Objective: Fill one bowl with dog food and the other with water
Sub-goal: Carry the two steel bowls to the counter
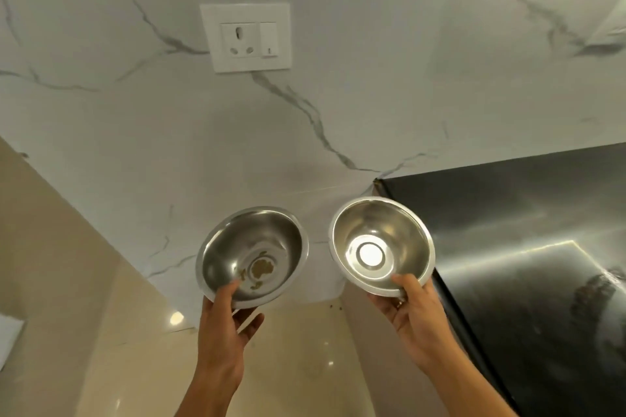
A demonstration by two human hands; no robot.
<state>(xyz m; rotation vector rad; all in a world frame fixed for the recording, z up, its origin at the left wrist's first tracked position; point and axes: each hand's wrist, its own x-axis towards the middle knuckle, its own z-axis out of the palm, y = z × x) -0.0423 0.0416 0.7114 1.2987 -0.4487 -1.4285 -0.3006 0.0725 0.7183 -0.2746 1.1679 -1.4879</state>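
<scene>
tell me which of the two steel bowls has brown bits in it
The bowl in the left hand, the left bowl: brown residue sits on its bottom. The right bowl looks clean.

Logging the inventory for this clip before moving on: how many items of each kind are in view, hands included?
Steel bowls: 2, the left bowl with brownish residue, the right bowl clean
Hands: 2, left hand and right hand, each gripping one bowl's rim
Wall socket plates: 1, the socket plate
Black counters: 1, the counter
Total: 6

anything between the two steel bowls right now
Nothing: the head view shows only marble wall in the gap between the left bowl and the right bowl.
</scene>
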